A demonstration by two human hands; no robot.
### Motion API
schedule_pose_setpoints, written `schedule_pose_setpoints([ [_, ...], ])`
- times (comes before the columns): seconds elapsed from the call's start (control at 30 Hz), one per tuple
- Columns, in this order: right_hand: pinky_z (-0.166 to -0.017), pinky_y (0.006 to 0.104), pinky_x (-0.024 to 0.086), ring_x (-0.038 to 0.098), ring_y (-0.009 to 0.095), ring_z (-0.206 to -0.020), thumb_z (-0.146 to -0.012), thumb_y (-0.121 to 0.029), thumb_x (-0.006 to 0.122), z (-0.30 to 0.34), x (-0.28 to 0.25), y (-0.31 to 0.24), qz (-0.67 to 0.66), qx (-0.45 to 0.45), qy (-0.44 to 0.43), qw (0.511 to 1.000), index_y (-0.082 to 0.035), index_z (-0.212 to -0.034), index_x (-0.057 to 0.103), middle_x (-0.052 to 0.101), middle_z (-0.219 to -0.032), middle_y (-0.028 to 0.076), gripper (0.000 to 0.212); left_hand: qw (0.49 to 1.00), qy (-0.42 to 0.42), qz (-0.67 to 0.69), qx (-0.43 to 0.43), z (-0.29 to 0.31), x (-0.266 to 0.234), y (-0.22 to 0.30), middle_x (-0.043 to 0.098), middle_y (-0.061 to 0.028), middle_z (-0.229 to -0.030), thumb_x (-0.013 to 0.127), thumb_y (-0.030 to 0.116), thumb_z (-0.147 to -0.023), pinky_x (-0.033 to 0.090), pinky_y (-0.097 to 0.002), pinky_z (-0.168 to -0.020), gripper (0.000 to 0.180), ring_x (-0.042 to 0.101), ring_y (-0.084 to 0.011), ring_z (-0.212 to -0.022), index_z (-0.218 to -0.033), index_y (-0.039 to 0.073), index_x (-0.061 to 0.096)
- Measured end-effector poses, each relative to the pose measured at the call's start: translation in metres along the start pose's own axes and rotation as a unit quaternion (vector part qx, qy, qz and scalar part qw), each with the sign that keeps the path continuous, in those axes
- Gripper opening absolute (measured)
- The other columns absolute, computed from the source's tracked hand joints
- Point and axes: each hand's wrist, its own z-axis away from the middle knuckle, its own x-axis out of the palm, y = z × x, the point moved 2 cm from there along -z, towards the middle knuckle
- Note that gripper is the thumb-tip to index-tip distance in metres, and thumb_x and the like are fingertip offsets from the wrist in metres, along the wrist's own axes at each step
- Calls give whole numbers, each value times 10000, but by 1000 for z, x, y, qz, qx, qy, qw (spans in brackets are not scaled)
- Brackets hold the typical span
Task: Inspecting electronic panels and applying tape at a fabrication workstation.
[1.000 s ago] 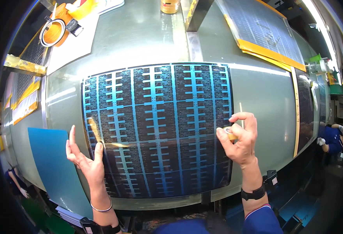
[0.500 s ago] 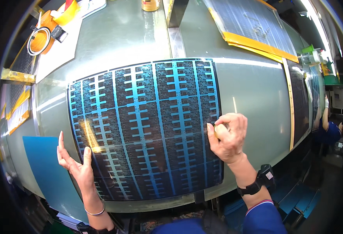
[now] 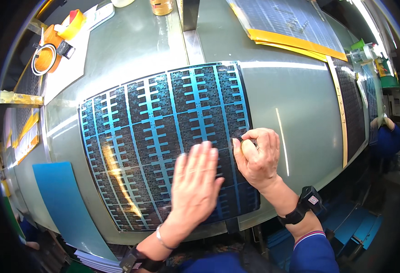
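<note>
Left fingers (image 3: pixel 203 158): straight and side by side, laid flat over the panel, holding nothing.
Right fingers (image 3: pixel 264 143): curled in with the thumb against them, at the panel's right side; the knuckles now hide the small tape roll this grip showed a second ago.
Circuit-patterned panel (image 3: pixel 138 136): dark with bright blue strips, lying slightly askew on the counter before the person, its near edge close to the front.
Counter (image 3: pixel 300 104): smooth grey-green, glossy, streaked with lamp glare.
Blue sheet (image 3: pixel 70 200): left of the panel, its near end reaching past the counter's front edge.
Far left: a yellow tape roll (image 3: pixel 71 23) and a black-and-white ring (image 3: pixel 44 59) by a white sheet (image 3: pixel 70 75).
Far side: a metal post (image 3: pixel 190 16) rises; to its right lie orange-edged sheets (image 3: pixel 291 20).
Room: dim beyond; a lit tube (image 3: pixel 370 32) and a co-worker in blue (image 3: pixel 389 139) at the right.
</note>
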Motion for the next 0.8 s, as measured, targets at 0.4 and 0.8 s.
schedule_pose_setpoints([
  [0.4, -766, 371, 440, 539, 248, -872, -652, -42, 677, 4, -8, 9, -116, 33, -17, 993, -42, -689, 577, 562, -926, 56, 107, 842, -117, 433, -299, -82, -10, 1, 653, -108, -676, 646, 97, -882, 508, -235, -426, 179, 632, -124, -518, -898, -57, 557],
  [0.8, -780, 365, 464, 574, 201, -841, -642, -37, 688, -3, -6, 18, -174, -28, -15, 984, -52, -676, 580, 608, -868, 2, 114, 808, -92, 462, -355, -88, -9, 1, 655, -146, -633, 642, 82, -854, 519, -257, -404, 175, 643, -168, -481, -817, -62, 549],
])
